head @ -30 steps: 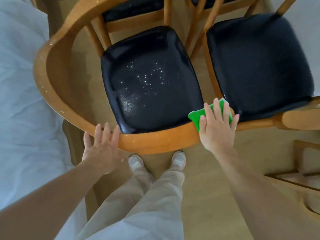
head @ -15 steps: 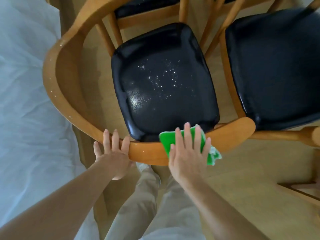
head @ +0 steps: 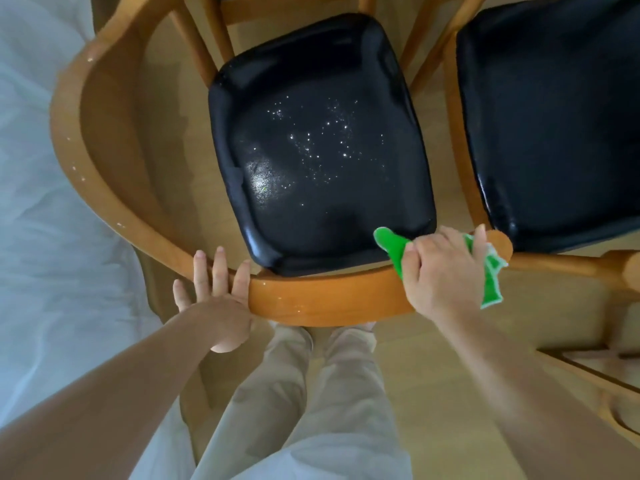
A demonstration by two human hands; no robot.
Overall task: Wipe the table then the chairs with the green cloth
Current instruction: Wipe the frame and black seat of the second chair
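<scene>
— Right hand [head: 441, 271]?
— Curled over the green cloth [head: 393, 247], pressing it onto the right end of the curved wooden backrest rail [head: 322, 299] of the near chair [head: 86, 133]. Fingers bent down round the cloth and the rail's far edge.
— And the cloth itself?
— Bunched under the palm; one corner poking out over the rear edge of the black seat [head: 318, 147], another flap hanging off the rail's tip toward the floor [head: 433, 375].
— Left hand [head: 216, 296]?
— Flat on the same rail, further left, fingers straight and spread, gripping nothing. Well apart from the right hand, with bare glossy wood between.
— Anything on the seat?
— Scattered pale specks and a bright sheen near the middle.
— Around the chair?
— Second chair [head: 554, 116] with a black seat just beside it on the right, frames nearly touching. White fabric [head: 34, 237] along the left. Beige trousers [head: 294, 410] below the rail.
</scene>
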